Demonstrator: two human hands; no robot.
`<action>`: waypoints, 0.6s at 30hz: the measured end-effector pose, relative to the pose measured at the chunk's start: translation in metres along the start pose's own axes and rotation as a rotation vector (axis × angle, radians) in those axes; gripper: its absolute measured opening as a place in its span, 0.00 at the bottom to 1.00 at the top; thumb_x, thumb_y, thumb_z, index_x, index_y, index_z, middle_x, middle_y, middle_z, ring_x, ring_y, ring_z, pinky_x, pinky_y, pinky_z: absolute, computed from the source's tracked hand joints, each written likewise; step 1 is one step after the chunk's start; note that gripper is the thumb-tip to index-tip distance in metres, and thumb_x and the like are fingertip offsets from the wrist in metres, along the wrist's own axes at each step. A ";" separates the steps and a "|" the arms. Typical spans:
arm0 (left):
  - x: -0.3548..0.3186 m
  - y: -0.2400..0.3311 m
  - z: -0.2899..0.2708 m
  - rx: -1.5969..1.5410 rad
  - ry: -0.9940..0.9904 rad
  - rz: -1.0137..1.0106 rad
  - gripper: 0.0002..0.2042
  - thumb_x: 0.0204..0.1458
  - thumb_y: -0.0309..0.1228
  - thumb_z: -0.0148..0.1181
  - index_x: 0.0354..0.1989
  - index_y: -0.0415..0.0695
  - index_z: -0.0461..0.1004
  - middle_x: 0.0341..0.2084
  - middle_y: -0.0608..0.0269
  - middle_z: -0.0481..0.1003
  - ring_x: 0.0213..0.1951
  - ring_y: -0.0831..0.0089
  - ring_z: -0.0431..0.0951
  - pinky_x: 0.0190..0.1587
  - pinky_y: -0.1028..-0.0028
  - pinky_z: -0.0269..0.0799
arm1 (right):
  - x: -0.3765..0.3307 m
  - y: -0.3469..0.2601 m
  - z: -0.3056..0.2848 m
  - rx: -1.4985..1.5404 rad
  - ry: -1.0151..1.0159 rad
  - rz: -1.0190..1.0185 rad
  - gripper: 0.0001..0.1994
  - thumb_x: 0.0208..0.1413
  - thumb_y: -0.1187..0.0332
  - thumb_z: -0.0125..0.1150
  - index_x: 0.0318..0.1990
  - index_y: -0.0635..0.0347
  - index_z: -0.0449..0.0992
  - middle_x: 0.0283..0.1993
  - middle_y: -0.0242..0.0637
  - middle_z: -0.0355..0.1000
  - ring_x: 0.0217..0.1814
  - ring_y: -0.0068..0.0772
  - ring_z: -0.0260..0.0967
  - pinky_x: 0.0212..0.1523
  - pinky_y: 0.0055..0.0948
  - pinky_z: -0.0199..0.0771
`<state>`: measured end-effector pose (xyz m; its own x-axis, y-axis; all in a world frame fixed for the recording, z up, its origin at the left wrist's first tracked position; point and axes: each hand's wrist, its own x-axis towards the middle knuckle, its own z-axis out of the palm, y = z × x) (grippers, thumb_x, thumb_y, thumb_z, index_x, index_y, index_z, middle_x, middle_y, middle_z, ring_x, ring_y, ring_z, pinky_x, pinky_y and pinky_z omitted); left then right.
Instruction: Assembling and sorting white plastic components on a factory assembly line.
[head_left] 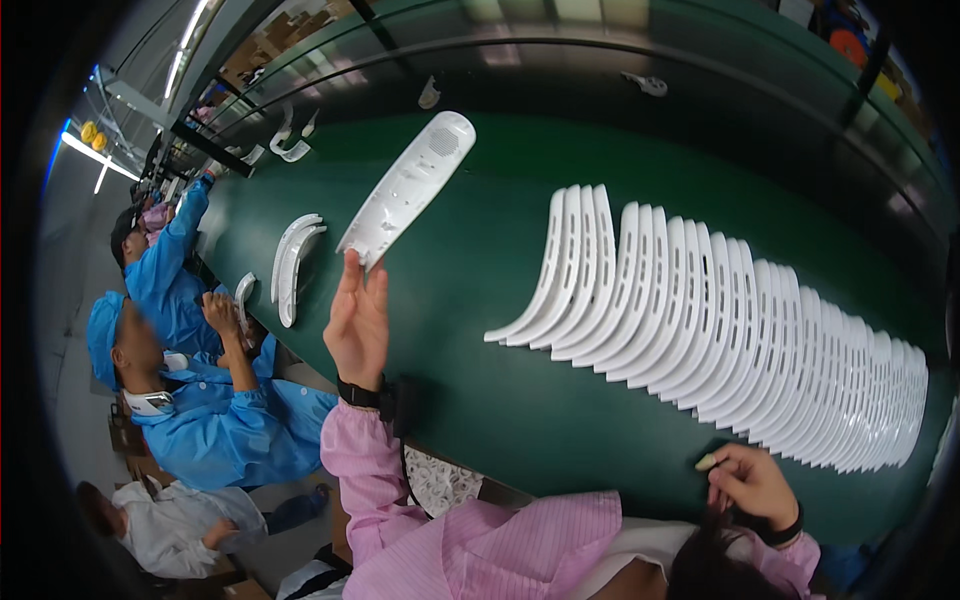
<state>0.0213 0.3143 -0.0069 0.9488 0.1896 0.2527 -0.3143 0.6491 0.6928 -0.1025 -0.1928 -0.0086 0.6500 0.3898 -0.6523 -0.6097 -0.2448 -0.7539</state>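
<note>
My left hand (pixel 358 330) reaches forward over the green work surface, palm turned up. Its fingertips close on the near end of a long, curved white plastic shell (pixel 410 190). The shell slants away to the right, its hollow side showing and a patch of small holes at the far end. My right hand (pixel 752 488) is near the front edge of the table, fingers loosely bent and apart, with a pale yellow cover on one fingertip. No object shows in it. Just beyond stands a long row of slotted, curved white shells (pixel 720 330), packed side by side.
Two curved white pieces (pixel 292 265) lie left of my left hand. More white parts (pixel 292 150) are at the far left. Co-workers in blue (pixel 215 420) sit along the left side. A container of small white pieces (pixel 440 482) stands below the table edge. A dark ledge runs behind.
</note>
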 end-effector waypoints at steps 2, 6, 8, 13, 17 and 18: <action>-0.015 -0.007 0.013 0.011 0.000 -0.059 0.31 0.53 0.23 0.54 0.65 0.30 0.52 0.66 0.53 0.55 0.69 0.57 0.52 0.69 0.65 0.53 | 0.000 0.001 -0.001 0.028 -0.015 -0.016 0.08 0.61 0.73 0.55 0.46 0.66 0.73 0.25 0.34 0.73 0.22 0.17 0.69 0.22 0.17 0.69; -0.033 -0.031 0.032 0.031 -0.040 -0.193 0.33 0.51 0.24 0.56 0.65 0.26 0.51 0.66 0.46 0.52 0.70 0.53 0.48 0.70 0.66 0.53 | 0.000 0.007 -0.001 0.015 -0.015 -0.060 0.09 0.61 0.73 0.56 0.47 0.66 0.73 0.25 0.34 0.74 0.22 0.18 0.70 0.23 0.17 0.69; -0.040 -0.036 0.034 0.022 -0.037 -0.262 0.33 0.51 0.23 0.55 0.65 0.25 0.51 0.66 0.45 0.52 0.70 0.53 0.48 0.70 0.66 0.53 | -0.002 0.008 -0.002 0.005 -0.017 -0.081 0.09 0.61 0.73 0.56 0.47 0.66 0.73 0.26 0.34 0.74 0.22 0.18 0.70 0.23 0.17 0.69; -0.059 -0.036 0.037 0.029 0.079 -0.330 0.28 0.54 0.25 0.52 0.63 0.26 0.54 0.63 0.45 0.58 0.67 0.53 0.56 0.69 0.64 0.55 | -0.005 0.014 -0.004 -0.004 -0.040 -0.115 0.10 0.60 0.73 0.57 0.48 0.66 0.72 0.27 0.34 0.75 0.22 0.18 0.71 0.22 0.17 0.69; -0.064 -0.033 0.050 0.444 0.089 -0.537 0.23 0.58 0.27 0.52 0.61 0.31 0.58 0.59 0.49 0.64 0.59 0.55 0.69 0.60 0.65 0.66 | -0.007 0.011 -0.005 -0.045 -0.053 -0.114 0.10 0.60 0.73 0.57 0.48 0.65 0.73 0.27 0.34 0.75 0.22 0.17 0.70 0.22 0.16 0.69; -0.063 -0.033 0.053 0.647 0.081 -0.606 0.21 0.59 0.27 0.51 0.59 0.33 0.60 0.56 0.50 0.67 0.55 0.57 0.73 0.56 0.66 0.71 | -0.007 0.011 -0.005 -0.048 -0.051 -0.115 0.10 0.60 0.72 0.57 0.48 0.65 0.73 0.27 0.33 0.75 0.21 0.17 0.70 0.22 0.16 0.69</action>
<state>-0.0300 0.2425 -0.0099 0.9498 0.0164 -0.3124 0.3085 0.1158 0.9441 -0.1110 -0.2029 -0.0130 0.6896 0.4620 -0.5577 -0.5094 -0.2381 -0.8270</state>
